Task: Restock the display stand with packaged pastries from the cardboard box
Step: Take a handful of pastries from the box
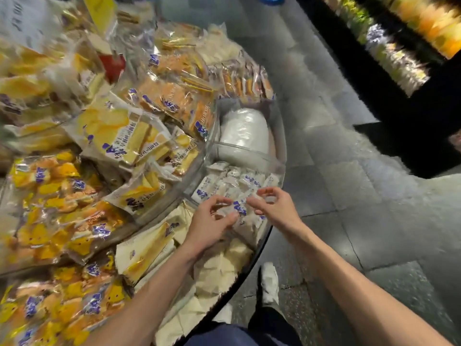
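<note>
The round display stand (281,156) has clear-walled compartments heaped with packaged pastries. My left hand (212,227) and my right hand (275,208) hover together over the outer compartment of small white pastry packets (224,183). A small clear packet with a blue label (239,209) lies between them. My left thumb and fingers pinch one end, and my right index finger and thumb curl at its other end. Motion blur hides the exact grip. Larger yellow and orange pastry bags (119,136) fill the upper tier to the left.
A white roll of plastic (245,132) fills the compartment beyond my hands. Flat cream packets (219,268) lie in the nearer compartment. Grey tiled floor (349,183) is to the right, with a dark shelf unit (399,61) at the upper right. My white shoe (270,280) stands by the rim.
</note>
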